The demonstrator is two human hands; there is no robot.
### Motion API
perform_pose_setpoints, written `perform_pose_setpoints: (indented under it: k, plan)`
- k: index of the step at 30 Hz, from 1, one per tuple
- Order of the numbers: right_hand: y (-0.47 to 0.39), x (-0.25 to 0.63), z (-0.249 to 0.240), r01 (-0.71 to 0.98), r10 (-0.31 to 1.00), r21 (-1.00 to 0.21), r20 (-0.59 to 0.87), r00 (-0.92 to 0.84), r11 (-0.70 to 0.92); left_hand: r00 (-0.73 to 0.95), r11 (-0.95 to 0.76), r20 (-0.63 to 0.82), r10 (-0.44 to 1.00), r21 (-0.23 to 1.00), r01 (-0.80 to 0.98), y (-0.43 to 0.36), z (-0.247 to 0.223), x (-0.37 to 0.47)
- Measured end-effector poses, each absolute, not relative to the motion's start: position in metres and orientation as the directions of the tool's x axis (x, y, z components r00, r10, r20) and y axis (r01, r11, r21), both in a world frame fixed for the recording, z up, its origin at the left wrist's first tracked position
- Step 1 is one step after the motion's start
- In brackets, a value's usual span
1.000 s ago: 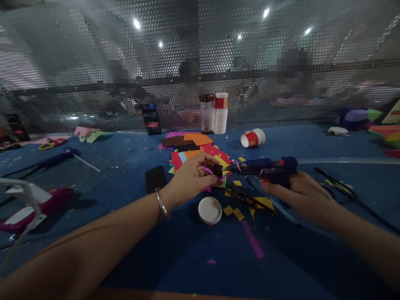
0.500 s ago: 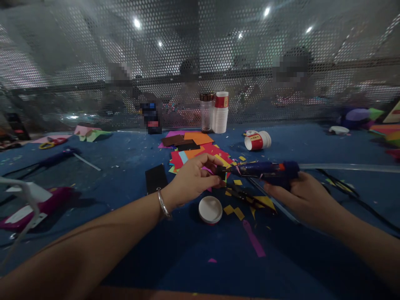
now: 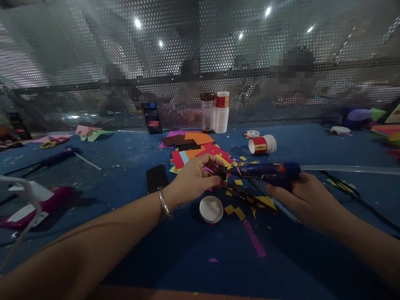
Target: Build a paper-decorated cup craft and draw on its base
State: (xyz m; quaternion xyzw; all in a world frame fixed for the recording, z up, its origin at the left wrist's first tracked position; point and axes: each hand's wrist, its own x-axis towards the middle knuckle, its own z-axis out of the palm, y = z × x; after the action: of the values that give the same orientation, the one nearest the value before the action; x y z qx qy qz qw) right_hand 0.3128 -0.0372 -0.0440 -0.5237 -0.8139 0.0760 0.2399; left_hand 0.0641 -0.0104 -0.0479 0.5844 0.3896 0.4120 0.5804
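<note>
Between its thumb and fingers, my left hand pinches a small black piece, perhaps paper. Wrapped round the handle of a dark blue glue gun, my right hand points the nozzle left at that piece. The tip appears to touch it or nearly so. A long clear glue stick runs out of the gun's back end. Below the gun lie dark scissors among yellow paper scraps. Nearer me stands a white paper cup, its open mouth upward.
Coloured paper sheets lie beyond my hands. Behind them stand a clear jar and stacked paper cups; other cups lie tipped over. Leftward are a black pad, another glue gun and a magenta device. A perforated screen rises behind.
The tipped cups have rolled slightly to the right and turned. Both hands keep almost the same place, with the nozzle still against or close to the black piece.
</note>
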Motion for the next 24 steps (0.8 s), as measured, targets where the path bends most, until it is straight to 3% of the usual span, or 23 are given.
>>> perform_pose_setpoints:
  k: [7,18,24]
  plan:
    - [-0.038,0.307,-0.041,0.809,0.916,-0.445,0.295,-0.271,0.383,0.378,-0.045,0.054,0.924,0.998,-0.034,-0.009,-0.05,0.062]
    - [-0.036,0.31,-0.05,0.819,0.876,-0.375,0.388,-0.286,0.434,0.327,-0.133,0.11,0.939,0.99,0.048,-0.01,-0.051,0.063]
    - [-0.028,0.316,-0.038,0.839,0.938,-0.483,0.334,-0.089,0.252,0.282,-0.134,0.159,0.946,0.985,-0.107,-0.011,-0.049,0.061]
